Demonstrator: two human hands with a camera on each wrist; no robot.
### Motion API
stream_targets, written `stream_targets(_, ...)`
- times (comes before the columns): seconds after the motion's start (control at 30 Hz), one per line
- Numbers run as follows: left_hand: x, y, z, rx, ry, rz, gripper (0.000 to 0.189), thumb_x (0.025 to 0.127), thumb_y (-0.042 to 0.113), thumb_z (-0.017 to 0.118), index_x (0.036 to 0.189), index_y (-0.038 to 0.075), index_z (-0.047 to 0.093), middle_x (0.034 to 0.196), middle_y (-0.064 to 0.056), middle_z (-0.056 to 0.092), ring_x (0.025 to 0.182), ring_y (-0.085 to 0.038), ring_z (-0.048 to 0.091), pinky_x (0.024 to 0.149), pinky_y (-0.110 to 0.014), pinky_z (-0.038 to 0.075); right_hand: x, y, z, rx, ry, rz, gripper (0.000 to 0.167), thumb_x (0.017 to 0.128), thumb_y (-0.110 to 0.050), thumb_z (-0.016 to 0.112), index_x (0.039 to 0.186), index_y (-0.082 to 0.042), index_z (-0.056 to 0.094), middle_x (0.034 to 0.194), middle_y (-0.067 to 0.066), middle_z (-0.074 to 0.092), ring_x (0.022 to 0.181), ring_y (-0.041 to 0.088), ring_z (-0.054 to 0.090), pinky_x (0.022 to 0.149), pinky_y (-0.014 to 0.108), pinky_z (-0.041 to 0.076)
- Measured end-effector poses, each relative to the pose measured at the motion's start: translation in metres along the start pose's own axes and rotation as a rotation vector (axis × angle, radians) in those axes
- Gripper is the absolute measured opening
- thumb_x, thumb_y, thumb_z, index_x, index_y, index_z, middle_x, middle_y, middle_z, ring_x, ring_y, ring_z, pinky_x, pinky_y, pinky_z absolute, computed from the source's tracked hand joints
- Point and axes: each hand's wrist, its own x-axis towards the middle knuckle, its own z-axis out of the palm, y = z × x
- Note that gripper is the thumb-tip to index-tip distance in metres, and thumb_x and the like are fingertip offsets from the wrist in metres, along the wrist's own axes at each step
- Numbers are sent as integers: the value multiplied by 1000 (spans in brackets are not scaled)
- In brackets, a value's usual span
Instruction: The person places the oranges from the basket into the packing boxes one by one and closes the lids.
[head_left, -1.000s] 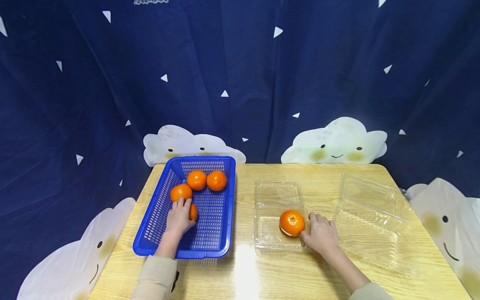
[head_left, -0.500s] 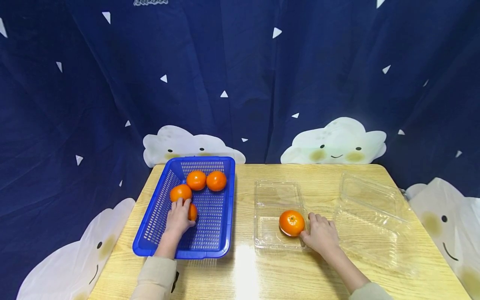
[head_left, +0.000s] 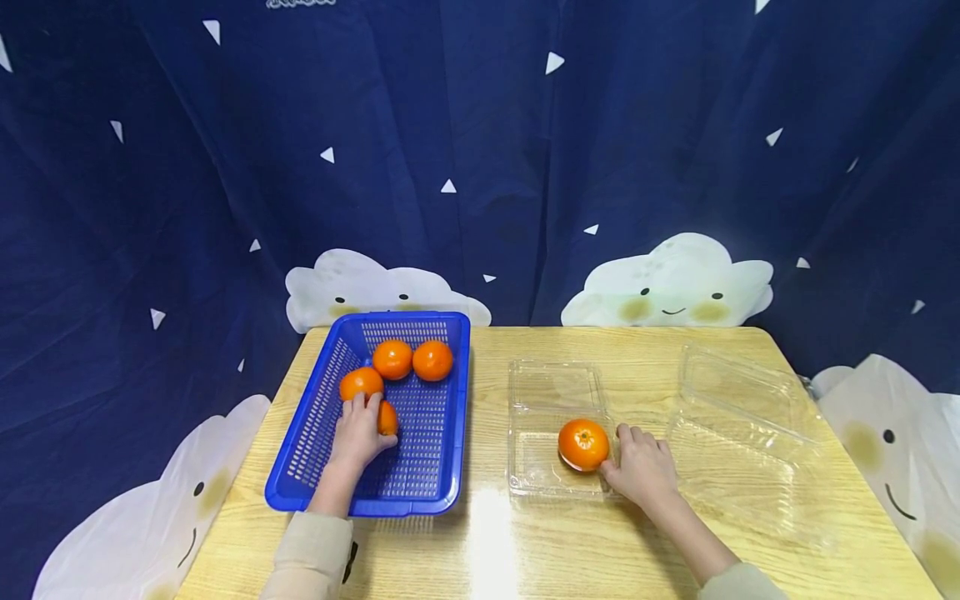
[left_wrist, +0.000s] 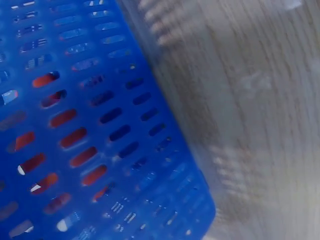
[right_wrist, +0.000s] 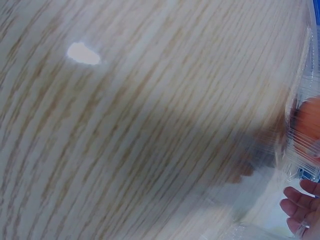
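In the head view my left hand [head_left: 357,431] reaches into a blue plastic basket [head_left: 452,492] and grips a mandarin [head_left: 387,418], its thumb on the near right side. My palm and fingers hide part of that fruit. A second mandarin [head_left: 362,384] sits just beyond the fingertips. On the right, my right hand [head_left: 642,468] holds the right edge of a hinged clear plastic container [head_left: 536,475] between thumb and fingers. One mandarin [head_left: 583,445] lies in the container's near half, close to the thumb. The right wrist view catches only some curled fingers [right_wrist: 300,205] beside the clear plastic.
Two more mandarins, one [head_left: 393,360] beside the other [head_left: 432,361], lie at the basket's far end. More clear plastic packaging [head_left: 750,425] stands at the right of the wooden table [head_left: 487,550]. A dark blue curtain [head_left: 495,167] hangs behind the table.
My left hand has shifted a little and its thumb reaches slightly farther right, with the gripped mandarin showing a bit more. My right hand and the container look the same.
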Motion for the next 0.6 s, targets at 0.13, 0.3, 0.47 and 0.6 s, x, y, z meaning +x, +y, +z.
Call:
stream_targets(0.13,1,5,-1,-12,26,14,76,61,25,81,123,-4,49,117,-26,44,105,-43,40,79,-56,41,0,0,0,-1,1,-2,60,70,-34,64,113,5,51,101,21,58,95,40,53,76,52,38)
stream_targets(0.3,1,12,-4,-52,46,30,76,62,26,80,124,-4,48,120,-25,43,107,-42,39,80,-56,40,0,0,0,-2,0,-2,61,70,-34,64,113,6,51,102,22,58,95,41,53,77,52,38)
stream_targets(0.47,2,19,-7,-59,74,50,76,62,27,79,124,-3,48,120,-25,42,109,-41,39,82,-56,40,0,0,0,0,2,0,60,70,-34,65,113,6,51,102,21,58,95,40,54,76,52,38)
stream_targets(0.6,2,25,-10,-68,112,77,76,61,28,80,123,-3,49,119,-25,44,109,-41,39,83,-55,40,0,0,0,2,3,1,60,70,-33,64,113,6,51,103,22,58,95,41,54,76,52,38)
